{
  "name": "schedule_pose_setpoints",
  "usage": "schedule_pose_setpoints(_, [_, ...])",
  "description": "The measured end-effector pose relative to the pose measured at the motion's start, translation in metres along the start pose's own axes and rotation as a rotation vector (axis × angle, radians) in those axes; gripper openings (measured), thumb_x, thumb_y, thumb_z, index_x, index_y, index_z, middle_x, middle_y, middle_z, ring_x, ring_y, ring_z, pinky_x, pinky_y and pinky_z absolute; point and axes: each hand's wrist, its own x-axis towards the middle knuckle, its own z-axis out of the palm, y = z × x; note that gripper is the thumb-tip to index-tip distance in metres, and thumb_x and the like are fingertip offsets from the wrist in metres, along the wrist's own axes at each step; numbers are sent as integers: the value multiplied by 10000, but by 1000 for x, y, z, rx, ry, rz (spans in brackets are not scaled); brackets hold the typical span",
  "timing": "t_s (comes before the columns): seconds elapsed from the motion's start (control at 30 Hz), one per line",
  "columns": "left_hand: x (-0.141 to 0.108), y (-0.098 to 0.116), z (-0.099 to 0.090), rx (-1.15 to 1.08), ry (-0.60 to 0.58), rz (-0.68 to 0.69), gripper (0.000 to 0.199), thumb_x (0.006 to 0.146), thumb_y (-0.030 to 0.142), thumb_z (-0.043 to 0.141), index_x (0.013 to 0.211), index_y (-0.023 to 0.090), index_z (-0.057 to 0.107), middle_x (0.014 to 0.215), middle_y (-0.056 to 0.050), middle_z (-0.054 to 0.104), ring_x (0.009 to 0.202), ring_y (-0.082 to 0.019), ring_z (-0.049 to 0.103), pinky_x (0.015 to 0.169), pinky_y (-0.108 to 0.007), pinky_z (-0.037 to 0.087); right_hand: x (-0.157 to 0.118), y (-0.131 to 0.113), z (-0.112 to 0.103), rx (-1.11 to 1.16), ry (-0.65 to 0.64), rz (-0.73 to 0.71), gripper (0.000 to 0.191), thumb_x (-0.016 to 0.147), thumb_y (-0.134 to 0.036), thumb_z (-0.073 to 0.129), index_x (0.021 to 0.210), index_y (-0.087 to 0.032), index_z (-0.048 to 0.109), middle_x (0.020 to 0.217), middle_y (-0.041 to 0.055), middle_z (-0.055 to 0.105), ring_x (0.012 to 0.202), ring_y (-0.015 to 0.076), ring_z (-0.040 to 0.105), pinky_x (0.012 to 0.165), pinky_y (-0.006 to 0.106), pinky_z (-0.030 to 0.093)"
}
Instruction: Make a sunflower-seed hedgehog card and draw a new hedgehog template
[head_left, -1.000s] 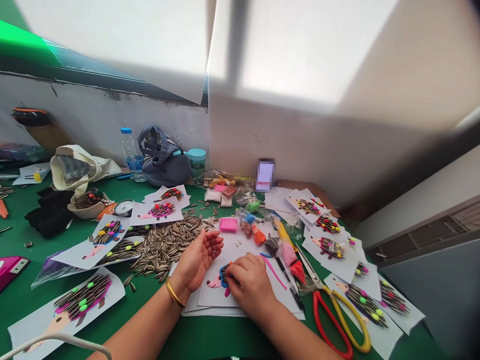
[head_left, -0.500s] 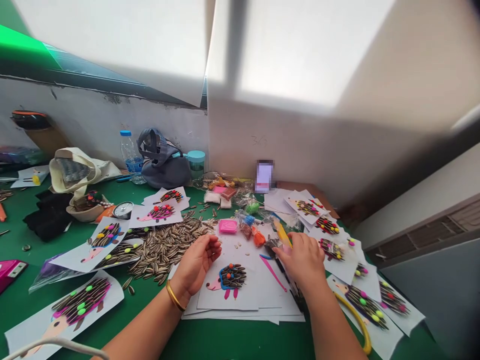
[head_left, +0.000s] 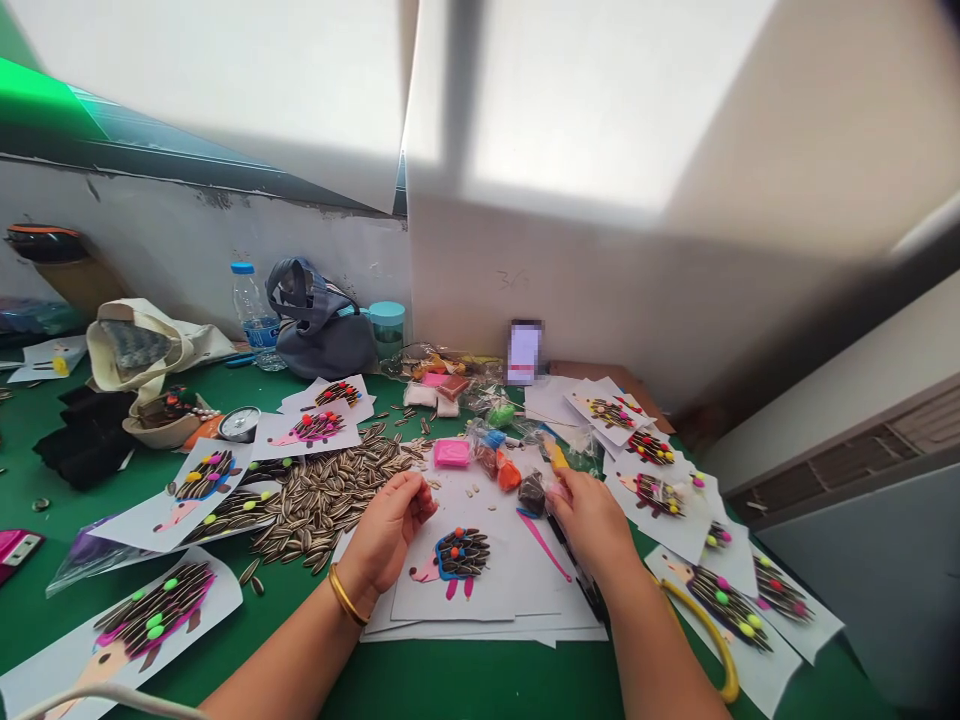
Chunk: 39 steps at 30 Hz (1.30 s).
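On the pale panel, faint handwriting is read as "3/", its last character being unclear. The print on the bottle's blue label cannot be made out, and the phone screen is pixelated.

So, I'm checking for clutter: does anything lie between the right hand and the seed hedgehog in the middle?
Yes: the thin pink strip lies on the paper between the right hand and the seed hedgehog. It looks low, so probably a minor obstacle.
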Motion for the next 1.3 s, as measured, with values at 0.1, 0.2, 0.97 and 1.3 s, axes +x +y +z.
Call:
schedule_pose_setpoints(0.1, [0,0,-1,1,9,-8,257,734,362,751,765,182,570,721,25,577,686,-105,554,685,-226,475,0,1,1,178,33,-4,407,949,-374,402,1270,-200,582,1226,95,630,1092,238,592,898,347,457])
schedule_pose_setpoints(0.2, [0,0,-1,3,5,-8,253,733,363,751,762,182,577,721,23,580,685,-106,554,682,-227,475,-2,0,-5,260,116,-5,426,962,-371,337,1264,-208,589,1271,85,610,1138,231,574,940,364,455])
schedule_pose_setpoints(0.97, [-2,4,2,-15,-30,52,322,770,437,707,648,175,567,697,19,554,666,-110,529,708,-251,483,-18,34,-59,-147,-270,87,287,794,-464,607,988,-278,709,909,46,726,807,241,657,545,263,324])
schedule_pose_setpoints(1.3, [-3,2,2,6,-30,47,307,790,426,687,656,173,575,706,20,566,678,-109,544,716,-240,472,-27,22,-52,-69,-316,-24,274,850,-383,536,1087,-325,660,927,15,642,746,176,602,563,251,343])
